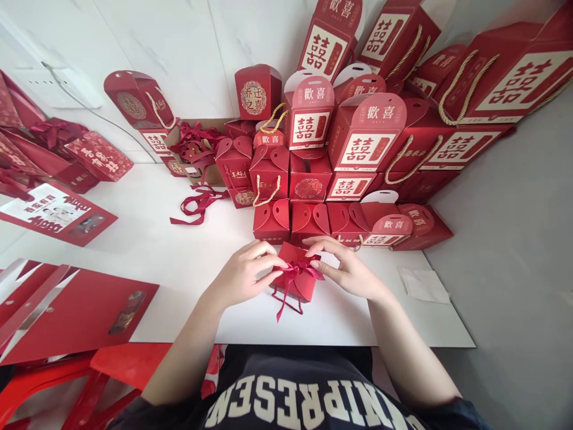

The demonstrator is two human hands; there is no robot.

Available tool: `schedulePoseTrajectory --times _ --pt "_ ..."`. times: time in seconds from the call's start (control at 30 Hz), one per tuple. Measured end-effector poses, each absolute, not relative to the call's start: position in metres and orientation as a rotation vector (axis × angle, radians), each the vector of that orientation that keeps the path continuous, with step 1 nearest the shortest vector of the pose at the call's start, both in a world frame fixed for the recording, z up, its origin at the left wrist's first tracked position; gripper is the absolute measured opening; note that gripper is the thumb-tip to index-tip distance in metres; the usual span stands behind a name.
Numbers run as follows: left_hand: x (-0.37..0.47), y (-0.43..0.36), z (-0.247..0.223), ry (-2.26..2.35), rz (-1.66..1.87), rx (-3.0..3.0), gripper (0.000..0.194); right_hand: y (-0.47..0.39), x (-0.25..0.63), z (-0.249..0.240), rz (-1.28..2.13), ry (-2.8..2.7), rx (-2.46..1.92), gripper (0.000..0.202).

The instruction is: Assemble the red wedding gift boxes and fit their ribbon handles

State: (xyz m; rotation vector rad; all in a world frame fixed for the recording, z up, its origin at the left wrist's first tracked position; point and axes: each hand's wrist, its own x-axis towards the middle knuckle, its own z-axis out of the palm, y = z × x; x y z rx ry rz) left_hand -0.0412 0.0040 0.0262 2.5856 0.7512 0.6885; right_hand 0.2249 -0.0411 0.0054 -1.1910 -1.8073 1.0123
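Observation:
A small red gift box stands on the white table in front of me, with a dark red cord handle hanging at its near side. Across its top sits a crimson ribbon bow, one tail dangling over the near face. My left hand pinches the bow's left loop between thumb and fingers. On the other side, my right hand pinches the right loop, its fingertips partly covering the box's far corner.
Stacked red gift boxes line the wall ahead and to the right. Loose ribbon lies left of them by an open carton. Red bags lie at left; a folded white tissue at right. A red stool stands below the table edge.

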Motion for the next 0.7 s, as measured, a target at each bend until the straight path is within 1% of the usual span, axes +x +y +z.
schedulePoseTrajectory --times 0.07,0.17,0.27,0.4,0.53,0.7 --pt "-0.04 0.007 0.03 0.745 0.642 2.623 0.012 -0.04 0.226 0.008 1.014 -1.846 -1.213 0.009" --pt "-0.037 0.012 0.033 0.735 0.58 2.635 0.011 -0.036 0.228 0.011 1.022 -1.923 -1.225 0.009" --pt "-0.032 0.017 0.036 0.753 0.475 2.469 0.019 -0.032 0.23 0.012 1.052 -1.981 -1.212 0.012" --pt "-0.026 0.022 0.034 0.794 0.323 2.113 0.029 -0.028 0.23 0.012 1.18 -1.948 -1.136 0.024" --pt "-0.025 0.026 0.026 0.781 0.316 1.989 0.031 -0.027 0.227 0.005 1.295 -1.858 -1.048 0.028" --pt "-0.027 0.028 0.014 0.774 0.368 1.887 0.036 -0.028 0.226 -0.004 1.316 -1.795 -1.02 0.03"
